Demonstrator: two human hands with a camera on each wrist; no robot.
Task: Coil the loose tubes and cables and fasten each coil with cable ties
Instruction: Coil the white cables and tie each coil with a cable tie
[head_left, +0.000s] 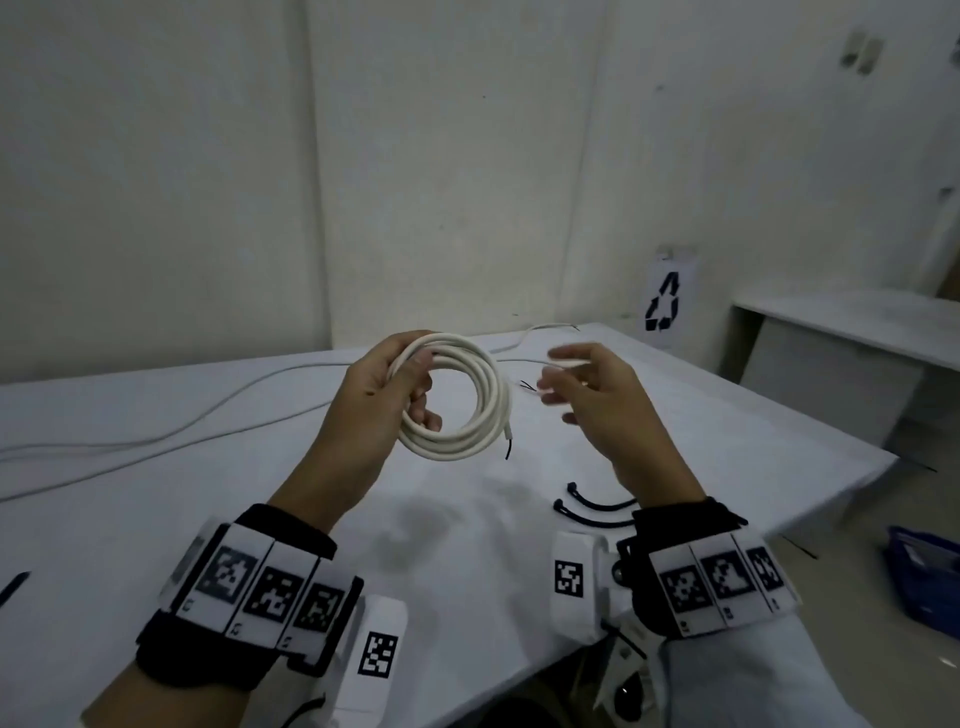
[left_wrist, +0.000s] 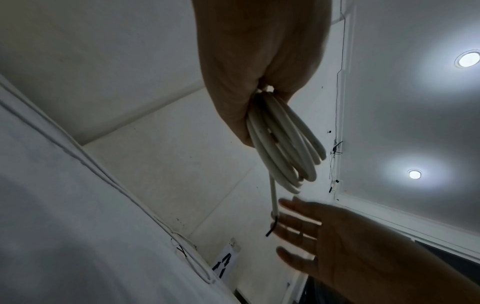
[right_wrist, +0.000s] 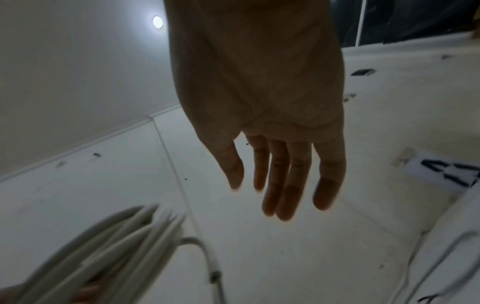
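the left hand grips the round coil of thick white cable above the white table, likely keeping its loops together; the right hand hovers beside it, fingers loose, empty, probably free for the black cable ties below.

White-covered table against off-white walls; recycling sign at its far right corner, beside a desk; recessed ceiling lights.
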